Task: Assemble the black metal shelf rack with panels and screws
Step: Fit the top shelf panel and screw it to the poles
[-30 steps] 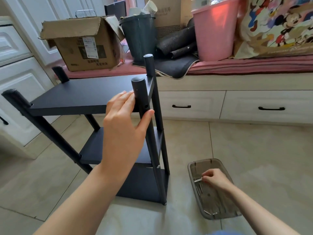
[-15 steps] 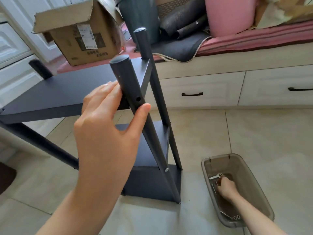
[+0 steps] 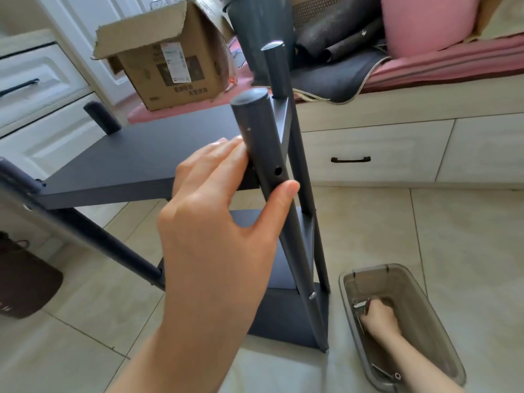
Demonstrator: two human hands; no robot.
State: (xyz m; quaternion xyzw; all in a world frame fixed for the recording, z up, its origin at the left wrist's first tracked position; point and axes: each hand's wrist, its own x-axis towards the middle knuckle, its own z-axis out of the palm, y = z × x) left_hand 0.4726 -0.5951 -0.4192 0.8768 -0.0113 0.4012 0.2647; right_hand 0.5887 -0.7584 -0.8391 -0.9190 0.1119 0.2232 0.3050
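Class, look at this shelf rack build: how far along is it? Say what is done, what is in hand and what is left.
Done: three panels sit between the posts, and a screw already shows low on the near post. In hand: the left hand steadies that post against the top panel, while the right hand reaches into the tray of hardware. Left: the hole at the top panel is still empty.

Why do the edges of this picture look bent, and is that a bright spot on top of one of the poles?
Head view: the wide-angle lens bows straight lines near the borders, such as the white drawer fronts; daylight glints off the cap of the far dark metal pole; the left hand, nearest the camera, looks oversized and slightly soft.
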